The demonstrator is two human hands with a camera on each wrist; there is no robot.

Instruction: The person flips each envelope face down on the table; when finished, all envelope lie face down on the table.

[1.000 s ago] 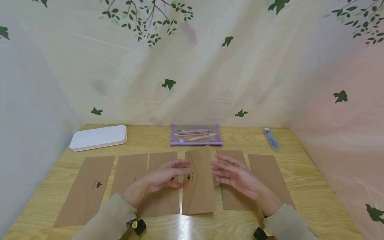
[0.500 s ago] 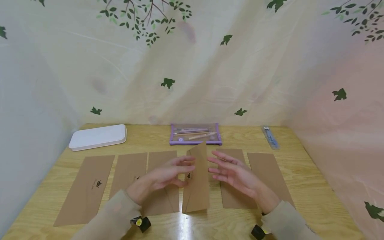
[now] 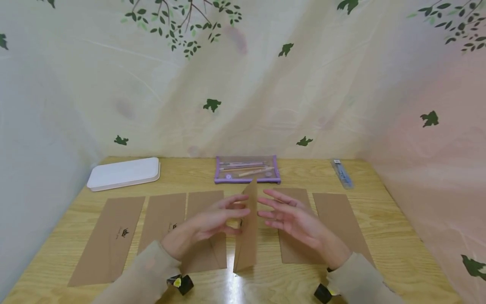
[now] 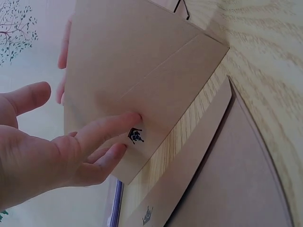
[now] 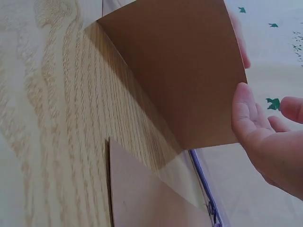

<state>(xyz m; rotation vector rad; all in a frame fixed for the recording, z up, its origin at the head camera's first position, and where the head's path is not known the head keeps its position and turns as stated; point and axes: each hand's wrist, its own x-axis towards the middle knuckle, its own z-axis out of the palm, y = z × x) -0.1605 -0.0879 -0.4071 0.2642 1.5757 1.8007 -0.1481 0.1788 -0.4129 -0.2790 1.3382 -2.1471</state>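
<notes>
A brown kraft envelope (image 3: 248, 240) stands on its long edge between my two hands. Its left face carries a small crown print and a flap line, plain in the left wrist view. My left hand (image 3: 206, 219) has its fingertips against that printed face, the fingers lightly bent and not wrapped round it. On the other side, the right hand (image 3: 298, 219) holds its fingers spread and nearly straight; in the right wrist view a fingertip (image 5: 242, 94) is right at the envelope's upper edge. Flat beside the left hand lies another envelope (image 3: 205, 253), and one more (image 3: 300, 249) is under the right hand.
On the wooden table (image 3: 402, 236), two more envelopes (image 3: 108, 245) lie to the left and one (image 3: 339, 219) at the right. Along the back are a white case (image 3: 125, 174), a purple-edged mesh pencil pouch (image 3: 247, 169) and a slim blue packet (image 3: 342, 174). Leaf-printed cloth hangs behind.
The middle envelope has tipped from leaning to nearly upright, its upper edge moving left. The left hand has shifted slightly right and the right hand left, following the envelope.
</notes>
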